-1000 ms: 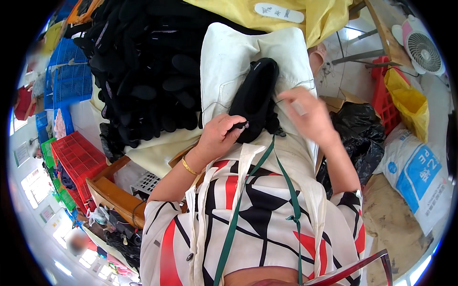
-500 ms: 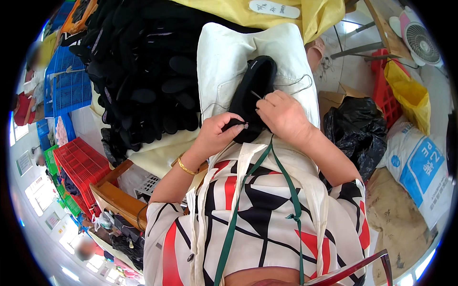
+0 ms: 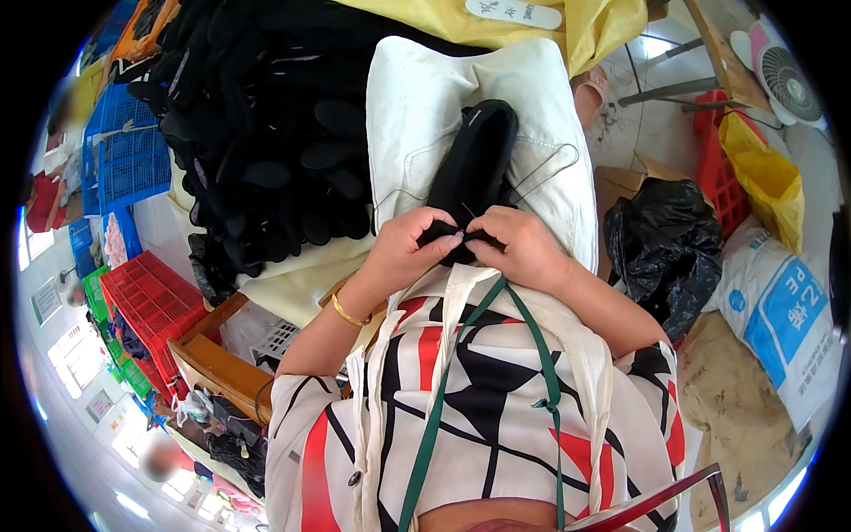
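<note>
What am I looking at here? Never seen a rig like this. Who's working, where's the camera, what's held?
There's no machine: a person works with two bare hands. The head view comes from a wide fisheye camera worn on the head, looking down, so straight edges bend near the rim. Its left is the person's left.

A black shoe lies on a white cloth, apparently over the lap. The left hand pinches its near end. The right hand meets it there; what its fingertips grip is too small to tell. To the left is a heap of black shoes.
</note>
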A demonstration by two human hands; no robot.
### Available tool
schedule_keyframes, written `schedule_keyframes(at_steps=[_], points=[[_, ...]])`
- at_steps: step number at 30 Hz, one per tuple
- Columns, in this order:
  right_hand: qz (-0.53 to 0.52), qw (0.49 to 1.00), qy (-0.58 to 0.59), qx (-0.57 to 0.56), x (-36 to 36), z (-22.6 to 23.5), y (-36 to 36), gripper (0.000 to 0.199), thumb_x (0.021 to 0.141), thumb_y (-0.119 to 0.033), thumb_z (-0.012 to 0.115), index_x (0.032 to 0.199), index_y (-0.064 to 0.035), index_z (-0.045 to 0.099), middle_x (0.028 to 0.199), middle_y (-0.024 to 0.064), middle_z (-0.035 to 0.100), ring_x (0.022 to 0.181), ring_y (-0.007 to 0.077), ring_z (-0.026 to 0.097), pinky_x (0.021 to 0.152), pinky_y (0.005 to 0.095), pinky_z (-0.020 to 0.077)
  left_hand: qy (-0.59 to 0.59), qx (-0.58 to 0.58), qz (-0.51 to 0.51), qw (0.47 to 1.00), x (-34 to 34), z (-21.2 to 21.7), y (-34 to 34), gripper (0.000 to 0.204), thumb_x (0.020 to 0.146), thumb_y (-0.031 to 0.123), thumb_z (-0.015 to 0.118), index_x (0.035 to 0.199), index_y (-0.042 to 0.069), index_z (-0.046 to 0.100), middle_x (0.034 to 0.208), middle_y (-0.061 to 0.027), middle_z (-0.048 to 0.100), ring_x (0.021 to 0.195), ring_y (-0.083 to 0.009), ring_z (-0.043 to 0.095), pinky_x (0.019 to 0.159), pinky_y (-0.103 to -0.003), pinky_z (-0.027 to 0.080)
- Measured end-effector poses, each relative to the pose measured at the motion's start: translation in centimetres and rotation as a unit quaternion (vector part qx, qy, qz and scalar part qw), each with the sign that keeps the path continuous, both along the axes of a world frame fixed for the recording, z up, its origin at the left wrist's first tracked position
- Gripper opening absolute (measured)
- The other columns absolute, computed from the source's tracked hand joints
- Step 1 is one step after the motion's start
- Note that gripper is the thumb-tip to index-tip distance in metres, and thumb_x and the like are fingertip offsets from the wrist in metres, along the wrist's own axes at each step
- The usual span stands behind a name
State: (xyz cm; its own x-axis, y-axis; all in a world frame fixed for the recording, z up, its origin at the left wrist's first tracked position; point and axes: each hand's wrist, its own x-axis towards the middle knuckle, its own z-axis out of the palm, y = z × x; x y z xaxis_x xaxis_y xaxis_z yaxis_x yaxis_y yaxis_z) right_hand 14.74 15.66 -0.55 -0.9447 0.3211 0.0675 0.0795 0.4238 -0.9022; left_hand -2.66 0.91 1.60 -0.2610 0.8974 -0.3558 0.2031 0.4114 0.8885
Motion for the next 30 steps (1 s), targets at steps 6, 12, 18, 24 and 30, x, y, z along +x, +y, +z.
schedule_keyframes(at_steps=[6,12,18,24,30], points=[[-0.011,0.999,-0.029,-0.042,0.1,1.3,1.8,0.015,0.081,-0.009,0.072,0.092,-0.0010,0.066,0.081,0.0137,0.062,0.076,0.0328,0.063,0.067,0.0401,0.0518,0.015,0.015,0.000,1.000,-0.1,-0.4,0.0,0.019,0.089,0.013,0.073,0.103,0.002,0.068,0.087,-0.0060,0.068,0.076,-0.0089,0.061,0.068,-0.026,0.050],[0.007,0.985,0.011,0.175,0.4,1.0,2.6,0.029,0.071,-0.005,0.076,0.098,-0.0036,0.065,0.082,0.0111,0.059,0.080,0.0297,0.061,0.069,0.0382,0.0514,-0.027,0.020,0.017,0.999,-0.3,-0.6,0.1,0.019,0.089,0.015,0.073,0.102,0.001,0.068,0.087,-0.0048,0.068,0.079,-0.0088,0.062,0.071,-0.025,0.050],[0.056,0.958,0.060,0.276,-1.1,-0.8,1.5,0.015,0.066,-0.010,0.066,0.073,-0.0089,0.053,0.073,0.0065,0.050,0.071,0.0245,0.056,0.062,0.0365,0.0489,0.016,0.032,-0.010,0.999,-0.3,-0.7,0.3,0.019,0.089,0.016,0.074,0.101,0.001,0.069,0.087,-0.0041,0.069,0.079,-0.0090,0.062,0.072,-0.025,0.050],[-0.036,0.926,0.066,0.369,-1.9,0.3,4.0,0.015,0.064,-0.008,0.067,0.070,-0.0100,0.053,0.070,0.0055,0.049,0.067,0.0237,0.055,0.058,0.0353,0.0479,0.024,0.013,-0.005,1.000,-0.4,-0.4,0.2,0.020,0.089,0.016,0.074,0.101,0.001,0.069,0.085,-0.0054,0.070,0.077,-0.0090,0.062,0.070,-0.025,0.050],[-0.080,0.952,0.046,0.293,-2.2,1.6,5.7,0.018,0.073,-0.011,0.074,0.077,-0.0078,0.057,0.073,0.0069,0.050,0.071,0.0260,0.057,0.064,0.0371,0.0505,0.037,0.014,-0.005,0.999,-0.3,-0.1,0.1,0.020,0.090,0.016,0.074,0.101,0.001,0.069,0.085,-0.0054,0.070,0.076,-0.0090,0.062,0.069,-0.024,0.049]])
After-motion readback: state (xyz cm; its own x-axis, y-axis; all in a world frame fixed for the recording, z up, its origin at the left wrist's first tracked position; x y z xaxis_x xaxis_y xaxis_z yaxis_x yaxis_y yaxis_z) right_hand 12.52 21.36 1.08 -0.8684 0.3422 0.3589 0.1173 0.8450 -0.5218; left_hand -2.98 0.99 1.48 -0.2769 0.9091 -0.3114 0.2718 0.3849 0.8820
